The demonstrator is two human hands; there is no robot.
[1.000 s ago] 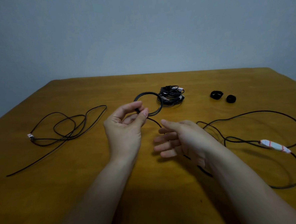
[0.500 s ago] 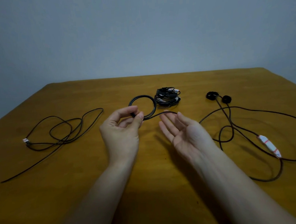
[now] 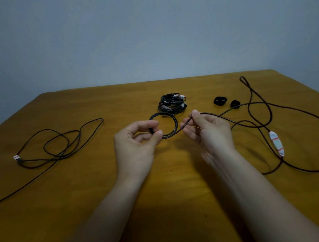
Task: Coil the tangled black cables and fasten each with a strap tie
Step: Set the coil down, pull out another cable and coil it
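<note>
My left hand [image 3: 137, 141] pinches a small round coil [image 3: 174, 123] of black cable between thumb and fingers, above the middle of the wooden table [image 3: 85, 200]. My right hand [image 3: 209, 132] pinches the same cable just to the right of the coil. From there the loose cable [image 3: 288, 109] runs off in wide loops across the right side, with a white red-striped tag [image 3: 277, 144] on it. Two black strap ties [image 3: 220, 100] [image 3: 235, 103] lie behind my right hand.
A pile of coiled black cables [image 3: 172, 103] sits just beyond the held coil. Another tangled black cable [image 3: 59, 145] with a small white tag lies on the left, one end trailing to the left edge. A grey wall stands behind the table.
My right hand turned from open, palm up, to pinching the cable by the coil. The loose cable on the right was dragged and its loops swung toward the far right corner.
</note>
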